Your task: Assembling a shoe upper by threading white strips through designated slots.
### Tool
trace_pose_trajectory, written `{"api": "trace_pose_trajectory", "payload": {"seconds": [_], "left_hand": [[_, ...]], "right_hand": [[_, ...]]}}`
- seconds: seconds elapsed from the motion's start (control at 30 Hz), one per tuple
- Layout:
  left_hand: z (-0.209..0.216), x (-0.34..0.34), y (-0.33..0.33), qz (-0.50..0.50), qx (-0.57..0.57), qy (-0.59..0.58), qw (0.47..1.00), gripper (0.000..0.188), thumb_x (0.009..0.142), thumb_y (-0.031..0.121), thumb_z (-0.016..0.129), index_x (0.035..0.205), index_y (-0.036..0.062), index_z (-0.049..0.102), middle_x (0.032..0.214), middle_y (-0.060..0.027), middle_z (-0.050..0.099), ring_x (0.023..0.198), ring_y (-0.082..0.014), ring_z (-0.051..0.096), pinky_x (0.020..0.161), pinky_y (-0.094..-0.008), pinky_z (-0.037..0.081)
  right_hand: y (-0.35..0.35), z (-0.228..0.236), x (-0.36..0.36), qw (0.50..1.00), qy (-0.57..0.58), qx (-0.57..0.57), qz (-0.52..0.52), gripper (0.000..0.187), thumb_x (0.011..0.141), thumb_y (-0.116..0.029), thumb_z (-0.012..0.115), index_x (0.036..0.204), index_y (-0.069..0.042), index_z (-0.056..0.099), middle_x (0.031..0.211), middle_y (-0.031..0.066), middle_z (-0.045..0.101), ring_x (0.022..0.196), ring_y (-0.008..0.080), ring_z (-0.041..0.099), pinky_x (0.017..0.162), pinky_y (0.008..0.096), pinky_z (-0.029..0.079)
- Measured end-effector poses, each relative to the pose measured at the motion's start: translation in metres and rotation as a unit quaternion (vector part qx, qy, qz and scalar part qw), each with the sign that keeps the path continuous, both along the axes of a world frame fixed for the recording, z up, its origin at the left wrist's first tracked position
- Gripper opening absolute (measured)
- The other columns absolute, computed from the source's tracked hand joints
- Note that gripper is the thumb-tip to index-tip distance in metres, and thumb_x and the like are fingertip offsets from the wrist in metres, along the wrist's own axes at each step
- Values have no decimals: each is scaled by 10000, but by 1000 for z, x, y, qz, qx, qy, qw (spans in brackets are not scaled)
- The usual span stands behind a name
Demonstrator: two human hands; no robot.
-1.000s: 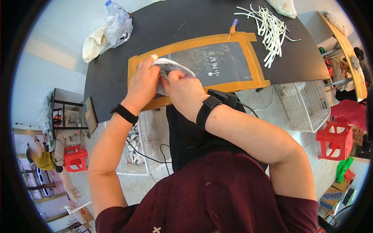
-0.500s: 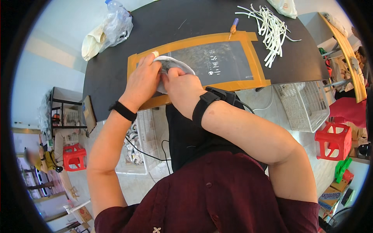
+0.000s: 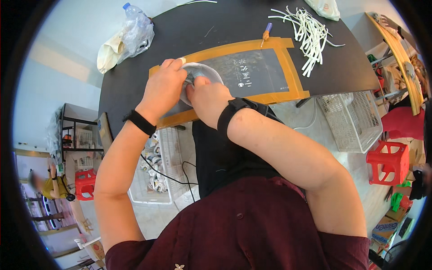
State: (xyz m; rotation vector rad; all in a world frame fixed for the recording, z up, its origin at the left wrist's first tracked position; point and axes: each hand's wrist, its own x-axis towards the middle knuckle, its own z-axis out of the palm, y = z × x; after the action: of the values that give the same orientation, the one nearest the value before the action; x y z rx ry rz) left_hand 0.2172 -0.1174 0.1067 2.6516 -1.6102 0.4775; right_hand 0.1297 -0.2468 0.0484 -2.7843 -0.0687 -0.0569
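Observation:
Over the left end of a tape-edged dark sheet point(image 3: 261, 72) on the table, I have a round, white-rimmed piece point(image 3: 210, 72) with a grey inside; its exact kind does not show. My left hand point(image 3: 163, 87) is closed on its left rim, with something pale at the fingertip. The fingers of my right hand point(image 3: 210, 96) are bent into the piece from the near side, thumb and finger pressed at the grey lining. Both hands cover much of it, so what exactly the right fingertips pinch is hidden.
A purple-handled screwdriver point(image 3: 266, 33) lies by the sheet's far edge, left of a heap of white strips point(image 3: 311, 38). A plastic bag and bottle point(image 3: 137, 31) stand at far left. White baskets point(image 3: 351, 121) and a red stool point(image 3: 388, 162) are on the floor.
The round piece has tipped so more of its grey inside shows. My right fingers have shifted slightly within it, while my left hand keeps its hold. At right, another person's arms have come into view.

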Motion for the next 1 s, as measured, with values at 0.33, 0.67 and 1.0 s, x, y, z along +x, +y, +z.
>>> {"api": "trace_pose_trajectory", "payload": {"seconds": [0.33,0.67,1.0], "left_hand": [[-4,0,4,39,-61,80,994,66,826,48,627,853,3,587,1226,-143,581,1109,-345,563,898,-410,499],[-7,-5,3,-22,-59,18,998,53,827,20,623,858,1,585,1241,-156,572,1128,-363,551,891,-408,507],[-8,-5,6,-23,-90,12,996,43,837,33,608,868,13,588,1229,-130,579,1096,-342,564,848,-412,521]], "right_hand": [[-10,15,0,998,6,61,22,383,1022,-321,431,1145,16,567,1005,188,677,875,348,695,772,411,568],[-8,28,3,967,111,210,-91,421,981,-193,454,1392,-110,497,1134,208,579,898,337,680,787,417,557],[-11,21,10,996,45,71,18,404,968,-189,472,1366,-163,539,1179,189,565,993,358,655,845,417,549]]}}
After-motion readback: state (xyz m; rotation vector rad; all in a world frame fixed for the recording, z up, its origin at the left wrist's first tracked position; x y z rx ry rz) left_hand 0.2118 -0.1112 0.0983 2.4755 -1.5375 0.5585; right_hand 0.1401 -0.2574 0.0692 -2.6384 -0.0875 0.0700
